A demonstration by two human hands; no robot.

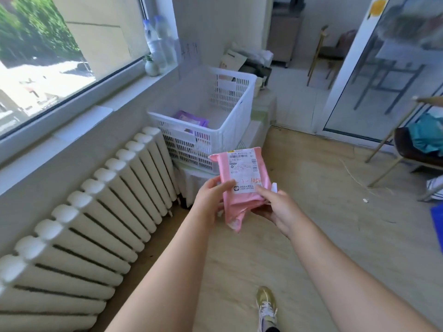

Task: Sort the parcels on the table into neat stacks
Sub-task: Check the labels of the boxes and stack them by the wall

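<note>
Two bare forearms point(167, 271) reach forward from the bottom edge, above a shoe point(266, 305) on the wood floor. A long white radiator point(96, 212) runs along the left under the window. Beyond it a white slatted basket point(247, 101) stands on a low white-draped stand. This may be the table, though the view does not settle it.

The pink parcel point(242, 178) is held in the air just short of the basket's front wall. Its long axis runs from the hands up and away toward the basket, with the label facing the camera. A purple parcel point(189, 117) lies inside the basket.

The left hand point(211, 195) grasps the parcel's left edge, thumb across the label. The right hand point(275, 209) pinches its lower right corner. Both sit at the near end, with the left hand slightly closer to the basket, which lies ahead and a little left.
</note>
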